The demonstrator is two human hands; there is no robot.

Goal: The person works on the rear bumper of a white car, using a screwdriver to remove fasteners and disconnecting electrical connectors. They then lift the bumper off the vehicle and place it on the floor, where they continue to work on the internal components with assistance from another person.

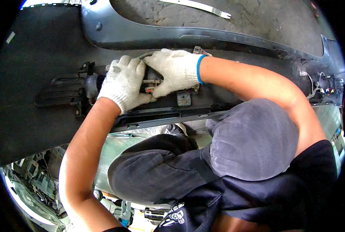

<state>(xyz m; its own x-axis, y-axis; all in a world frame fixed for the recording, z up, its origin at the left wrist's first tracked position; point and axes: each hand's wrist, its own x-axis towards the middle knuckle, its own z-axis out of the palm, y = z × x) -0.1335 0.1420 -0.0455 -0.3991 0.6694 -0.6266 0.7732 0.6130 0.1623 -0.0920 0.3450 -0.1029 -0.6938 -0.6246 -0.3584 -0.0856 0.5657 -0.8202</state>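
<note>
A large black car bumper (37, 38) lies across the view, its inner side toward me. My left hand (123, 83), in a white knit glove, grips the left side of a dark rounded fitting (152, 74) on it. From the right, my right hand (177, 73), in a similar glove with a blue cuff, closes over the other side. Light-coloured clip-like pieces (151, 86) show in the gap between my hands. The gloves hide most of the fitting, and its exact kind is unclear. A dark ribbed bracket (64, 89) sits left of my left hand.
A small square mount (184, 98) lies below my right hand. Farther right, wires and connectors (319, 85) hang at the bumper's end. A pale flat pry tool (199, 7) with a notched tip rests beyond the bumper. Car parts (37, 178) are at lower left.
</note>
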